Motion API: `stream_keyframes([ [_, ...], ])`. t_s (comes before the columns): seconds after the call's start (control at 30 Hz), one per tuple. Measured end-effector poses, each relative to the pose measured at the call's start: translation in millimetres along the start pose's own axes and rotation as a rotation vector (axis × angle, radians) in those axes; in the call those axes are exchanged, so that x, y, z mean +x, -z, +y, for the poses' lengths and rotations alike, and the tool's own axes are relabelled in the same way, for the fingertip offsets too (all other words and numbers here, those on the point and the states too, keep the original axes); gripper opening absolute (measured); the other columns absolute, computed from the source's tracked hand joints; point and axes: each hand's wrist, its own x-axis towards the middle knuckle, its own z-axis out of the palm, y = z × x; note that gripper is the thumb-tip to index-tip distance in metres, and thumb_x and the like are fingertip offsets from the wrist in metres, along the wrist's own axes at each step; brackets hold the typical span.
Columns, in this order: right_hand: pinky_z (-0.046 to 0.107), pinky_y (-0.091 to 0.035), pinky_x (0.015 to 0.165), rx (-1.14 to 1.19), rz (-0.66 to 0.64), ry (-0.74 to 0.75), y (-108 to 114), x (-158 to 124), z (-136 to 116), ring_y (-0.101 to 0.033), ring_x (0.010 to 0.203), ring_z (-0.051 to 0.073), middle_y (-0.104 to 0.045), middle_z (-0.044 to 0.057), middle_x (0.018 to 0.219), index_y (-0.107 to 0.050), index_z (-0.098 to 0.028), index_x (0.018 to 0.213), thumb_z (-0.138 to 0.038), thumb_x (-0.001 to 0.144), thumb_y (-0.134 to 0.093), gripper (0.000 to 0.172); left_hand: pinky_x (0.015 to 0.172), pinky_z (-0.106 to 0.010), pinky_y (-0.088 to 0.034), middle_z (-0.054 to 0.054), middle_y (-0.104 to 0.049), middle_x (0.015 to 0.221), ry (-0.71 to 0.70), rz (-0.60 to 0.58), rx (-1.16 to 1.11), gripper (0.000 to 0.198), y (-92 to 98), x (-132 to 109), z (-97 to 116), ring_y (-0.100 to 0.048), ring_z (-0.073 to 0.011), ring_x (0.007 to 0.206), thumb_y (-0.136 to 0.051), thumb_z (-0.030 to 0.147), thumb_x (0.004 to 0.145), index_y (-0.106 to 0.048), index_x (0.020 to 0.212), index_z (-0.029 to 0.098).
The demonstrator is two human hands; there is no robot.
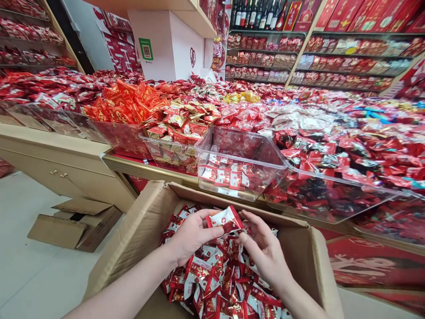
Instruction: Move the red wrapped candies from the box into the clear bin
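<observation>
My left hand (pixel 194 235) pinches a small red-and-white wrapped candy (pixel 226 220) between thumb and fingers, above an open cardboard box (pixel 128 235). Close by the candy's right end is my right hand (pixel 265 246), its thumb and fingers curved and apart; whether a fingertip touches the wrapper is hard to tell. Beneath both hands, a loose heap of similar wrapped candies (pixel 202 270) lies in the box. Just beyond the box, a clear plastic bin (pixel 239 170) holds a low layer of red-and-white packets in fairly neat rows.
Bins heaped with sweets line the counter, including orange-red packets (pixel 124 104) and durian candies (pixel 186 122). Another cardboard box (pixel 79 223) sits on the floor at left. A white pillar (pixel 156 42) rises behind the counter, and stocked shelves (pixel 265 55) stand at the back.
</observation>
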Motion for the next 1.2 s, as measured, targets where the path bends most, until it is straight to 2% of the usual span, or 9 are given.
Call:
stream_keyframes([
  [0.07,0.026,-0.047,0.053,0.144,-0.021,-0.210,-3,3,0,-0.054,0.063,0.014,-0.059,0.004,0.080,-0.052,-0.021,0.100,-0.036,0.077,-0.050,0.028,0.064,-0.025,-0.043,-0.003,-0.064,0.077,-0.021,0.021,0.100,0.040,-2.8,1,-1,-0.057,-0.0125,0.066,-0.070,0.022,0.058,-0.056,0.095,0.014],
  [0.13,0.023,-0.042,0.050,0.145,-0.035,-0.290,-4,7,-1,-0.048,0.053,0.011,-0.054,0.000,0.064,-0.057,-0.017,0.080,-0.040,0.074,-0.053,0.024,0.061,-0.025,-0.043,-0.002,-0.064,0.072,-0.014,0.001,0.164,0.038,-5.3,0,-3,-0.057,-0.0129,0.063,-0.069,0.024,0.059,-0.057,0.093,0.014],
  [0.23,0.021,-0.036,0.049,0.073,-0.023,-0.266,-3,10,0,-0.041,0.052,0.009,-0.048,-0.001,0.057,-0.057,-0.015,0.067,-0.039,0.073,-0.054,0.025,0.058,-0.024,-0.041,-0.003,-0.063,0.072,-0.037,-0.030,0.243,0.032,-7.7,-1,-5,-0.056,-0.0138,0.063,-0.064,0.031,0.064,-0.060,0.091,0.013],
  [0.53,0.022,-0.037,0.047,0.120,0.041,-0.332,-4,6,2,-0.042,0.049,0.010,-0.047,-0.002,0.054,-0.058,-0.016,0.066,-0.042,0.069,-0.057,0.026,0.059,-0.023,-0.037,-0.002,-0.062,0.070,-0.061,-0.032,0.265,0.031,-5.9,1,-11,-0.050,-0.0127,0.063,-0.056,0.037,0.070,-0.065,0.088,0.014],
  [0.77,0.023,-0.044,0.051,0.299,-0.027,-0.329,-13,5,-8,-0.050,0.053,0.010,-0.058,0.001,0.070,-0.056,-0.019,0.087,-0.036,0.066,-0.062,0.028,0.057,-0.022,-0.037,-0.002,-0.060,0.066,-0.084,-0.063,0.085,0.030,-10.5,-4,-9,-0.048,-0.0101,0.058,-0.057,0.037,0.071,-0.065,0.085,0.012],
  [0.9,0.030,-0.048,0.070,0.048,-0.079,-0.074,-4,6,-41,-0.057,0.081,0.018,-0.060,0.005,0.091,-0.055,-0.021,0.095,-0.028,0.074,-0.055,0.021,0.062,-0.023,-0.039,-0.004,-0.060,0.074,-0.150,-0.106,-0.055,0.032,-8.3,-11,1,-0.052,-0.0120,0.066,-0.049,0.040,0.077,-0.063,0.088,0.013],
  [1.0,0.030,-0.047,0.075,-0.279,0.049,0.290,14,31,-94,-0.055,0.089,0.018,-0.058,0.004,0.098,-0.055,-0.024,0.096,-0.019,0.073,-0.056,0.023,0.061,-0.024,-0.038,-0.004,-0.059,0.077,-0.174,-0.108,-0.089,0.029,-5.1,-14,9,-0.053,-0.0116,0.065,-0.050,0.038,0.076,-0.060,0.087,0.014],
  [1.1,0.025,-0.046,0.063,-0.526,0.230,0.482,27,91,-149,-0.057,0.071,0.013,-0.060,0.004,0.083,-0.054,-0.018,0.093,-0.022,0.073,-0.056,0.020,0.060,-0.024,-0.038,-0.003,-0.058,0.072,-0.149,-0.074,-0.033,0.024,-4.5,-13,13,-0.052,-0.0106,0.061,-0.056,0.034,0.072,-0.057,0.083,0.013],
  [1.2,0.025,-0.043,0.050,-0.756,0.110,0.311,28,167,-164,-0.054,0.055,0.011,-0.061,0.004,0.071,-0.044,-0.011,0.105,-0.026,0.075,-0.055,0.036,0.060,-0.024,-0.039,-0.001,-0.057,0.068,-0.085,-0.049,0.040,0.019,-6.8,-10,9,-0.051,-0.0096,0.059,-0.057,0.029,0.070,-0.056,0.079,0.013],
])
